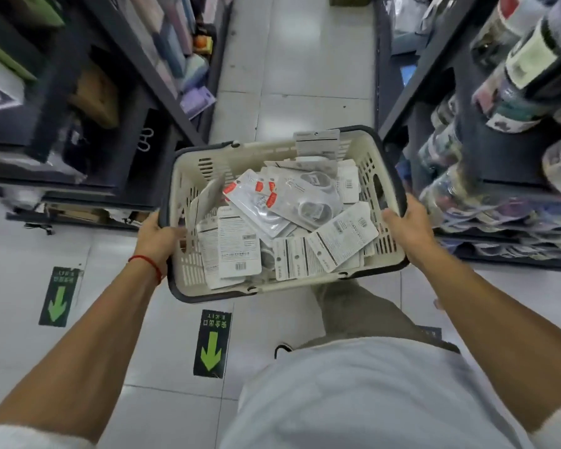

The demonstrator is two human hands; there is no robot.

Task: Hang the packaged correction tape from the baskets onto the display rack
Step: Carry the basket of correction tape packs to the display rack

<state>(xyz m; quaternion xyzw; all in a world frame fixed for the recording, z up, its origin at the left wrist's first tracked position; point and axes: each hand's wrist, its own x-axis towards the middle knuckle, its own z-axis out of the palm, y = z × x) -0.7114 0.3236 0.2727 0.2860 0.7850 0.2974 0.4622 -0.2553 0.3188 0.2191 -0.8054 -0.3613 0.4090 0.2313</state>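
A cream plastic basket (188, 267) with a dark rim is held out in front of me above the floor. It is full of several flat packs of correction tape (282, 209), white cards with some red labels, lying in a loose heap. My left hand (157, 243) grips the basket's left rim, a red string round the wrist. My right hand (408, 228) grips the right rim. No display rack with hooks shows in this view.
I stand in a narrow aisle on a pale tiled floor (292, 76). Dark shelving with boxes and notebooks (175, 53) runs on the left. Shelves of tape rolls (506, 92) crowd the right. Green arrow stickers (212, 343) lie on the floor near my feet.
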